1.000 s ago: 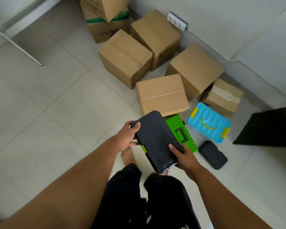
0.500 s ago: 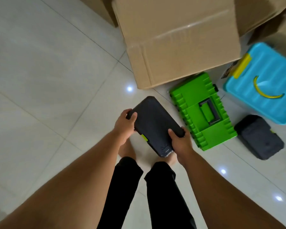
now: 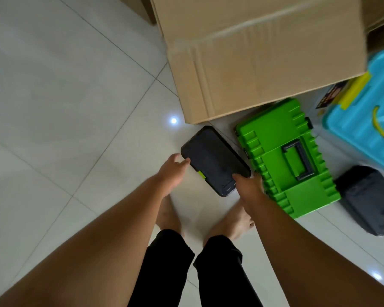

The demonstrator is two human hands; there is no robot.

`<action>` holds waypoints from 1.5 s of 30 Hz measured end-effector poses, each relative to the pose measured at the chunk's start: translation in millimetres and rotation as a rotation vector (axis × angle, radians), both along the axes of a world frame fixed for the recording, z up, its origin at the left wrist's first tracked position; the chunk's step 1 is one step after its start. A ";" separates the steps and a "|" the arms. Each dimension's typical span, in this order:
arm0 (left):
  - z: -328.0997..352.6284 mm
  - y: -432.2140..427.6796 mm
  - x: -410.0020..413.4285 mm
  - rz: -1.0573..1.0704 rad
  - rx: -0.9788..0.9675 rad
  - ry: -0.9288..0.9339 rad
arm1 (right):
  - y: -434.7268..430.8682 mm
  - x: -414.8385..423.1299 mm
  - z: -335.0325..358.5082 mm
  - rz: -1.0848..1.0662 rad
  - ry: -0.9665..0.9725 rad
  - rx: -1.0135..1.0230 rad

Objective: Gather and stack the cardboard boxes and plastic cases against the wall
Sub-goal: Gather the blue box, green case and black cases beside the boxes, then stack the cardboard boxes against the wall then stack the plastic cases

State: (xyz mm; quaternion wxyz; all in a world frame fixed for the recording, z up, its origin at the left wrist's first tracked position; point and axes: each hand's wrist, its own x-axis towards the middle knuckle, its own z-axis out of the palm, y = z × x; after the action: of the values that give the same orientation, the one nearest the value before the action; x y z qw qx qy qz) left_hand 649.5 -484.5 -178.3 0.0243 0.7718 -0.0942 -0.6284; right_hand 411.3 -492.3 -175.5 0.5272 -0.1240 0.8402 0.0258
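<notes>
you pinch the black case (image 3: 213, 159) by opposite edges, left hand (image 3: 173, 171) at its 9 o'clock, right hand (image 3: 247, 186) at 4, likely to keep it level beside the green toolbox (image 3: 282, 156).

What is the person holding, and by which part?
A flat black plastic case. The left hand grips its left edge, thumb on top; the right hand grips its near right corner.

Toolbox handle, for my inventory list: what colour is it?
Dark grey handle on the green toolbox; the head view shows it best.
</notes>
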 end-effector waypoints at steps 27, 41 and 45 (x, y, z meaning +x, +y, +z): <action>692.0 -31.5 360.1 0.044 -0.617 -0.100 | -157.4 230.3 640.6 0.269 0.002 -0.534; 711.2 -150.9 533.1 0.102 -0.816 -0.195 | -249.2 422.1 694.8 0.349 -0.082 -0.706; 708.3 -219.7 563.3 0.043 -0.844 -0.217 | -316.7 461.1 683.4 0.326 -0.072 -0.682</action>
State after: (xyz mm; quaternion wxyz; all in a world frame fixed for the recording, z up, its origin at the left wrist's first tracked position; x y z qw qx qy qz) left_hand 1212.8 -704.2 530.1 0.3409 0.7575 -0.3288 -0.4494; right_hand 872.4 -809.1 507.9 0.4736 -0.4255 0.7507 -0.1762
